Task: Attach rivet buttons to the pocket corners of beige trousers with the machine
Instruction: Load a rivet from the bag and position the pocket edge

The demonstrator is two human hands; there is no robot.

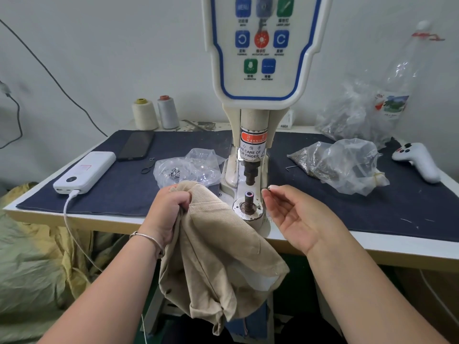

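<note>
The rivet machine (pixel 253 150) stands at the table's centre, its upper punch (pixel 250 173) raised above the lower die post (pixel 248 201). My left hand (pixel 169 209) grips a bunched fold of the beige trousers (pixel 216 256) just left of the die; the rest of the cloth hangs over the table's front edge. My right hand (pixel 293 214) is palm-up to the right of the die, thumb and forefinger pinching a small dark rivet button (pixel 269 187) close to the post.
A clear bag of rivet parts (pixel 188 167) lies left of the machine and another bag (pixel 345 165) to its right. A white power bank (pixel 85 171), a phone (pixel 136 145), two thread cones (pixel 155 114) and a white controller (pixel 417 160) sit on the blue mat.
</note>
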